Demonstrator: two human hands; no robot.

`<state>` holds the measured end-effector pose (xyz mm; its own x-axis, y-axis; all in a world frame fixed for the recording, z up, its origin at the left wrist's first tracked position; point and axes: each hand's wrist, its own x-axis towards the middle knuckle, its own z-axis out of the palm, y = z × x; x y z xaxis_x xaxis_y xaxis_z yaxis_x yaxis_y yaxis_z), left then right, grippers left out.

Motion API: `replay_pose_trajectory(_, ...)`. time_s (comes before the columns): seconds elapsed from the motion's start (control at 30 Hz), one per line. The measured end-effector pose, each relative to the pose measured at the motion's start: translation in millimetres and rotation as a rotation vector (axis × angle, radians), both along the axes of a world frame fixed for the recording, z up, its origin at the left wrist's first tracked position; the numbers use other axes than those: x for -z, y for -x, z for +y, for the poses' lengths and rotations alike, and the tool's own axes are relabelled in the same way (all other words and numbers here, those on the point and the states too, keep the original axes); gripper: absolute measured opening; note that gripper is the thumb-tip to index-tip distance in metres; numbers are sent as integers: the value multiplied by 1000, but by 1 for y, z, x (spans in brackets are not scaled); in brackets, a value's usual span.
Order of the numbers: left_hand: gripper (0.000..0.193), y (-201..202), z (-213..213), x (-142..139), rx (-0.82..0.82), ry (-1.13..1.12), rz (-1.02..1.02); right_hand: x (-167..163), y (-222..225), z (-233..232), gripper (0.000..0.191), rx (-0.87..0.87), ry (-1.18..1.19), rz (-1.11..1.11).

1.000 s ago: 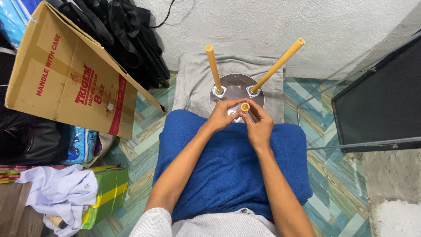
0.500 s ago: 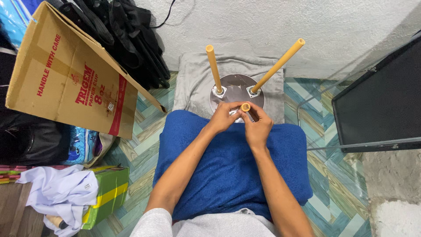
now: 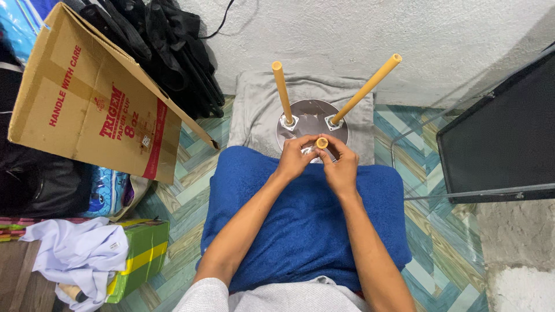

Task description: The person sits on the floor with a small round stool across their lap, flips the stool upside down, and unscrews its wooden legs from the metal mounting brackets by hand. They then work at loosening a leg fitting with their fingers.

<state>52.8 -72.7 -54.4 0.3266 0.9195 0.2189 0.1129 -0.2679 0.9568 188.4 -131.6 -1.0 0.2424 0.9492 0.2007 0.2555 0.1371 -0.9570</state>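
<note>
Both hands, left (image 3: pixel 295 162) and right (image 3: pixel 341 167), have barely shifted, fingers pinched around the third yellow stool leg (image 3: pixel 321 143), seating it.

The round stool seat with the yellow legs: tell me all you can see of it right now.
The round stool seat lies upside down on a grey cloth by the wall, its underside dark and shiny. Two yellow legs stand in pale mounts and splay upward. A third yellow leg points at the camera, end-on, at the seat's near edge, held between the left hand and right hand. Its mount is hidden.
</note>
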Motion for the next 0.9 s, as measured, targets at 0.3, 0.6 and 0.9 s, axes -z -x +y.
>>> replay_pose_trajectory(0.3,46,7,1,-12,36,-37,91,-9,-6,0,37,-26,10,-115)
replay_pose_trajectory(0.6,38,6,4,-18,129,-2,50,-11,2,-3,48,48,-2,-23)
replay_pose_trajectory(0.9,49,10,3,-32,178,-100,32,-5,13,-7,35,175,-90,0)
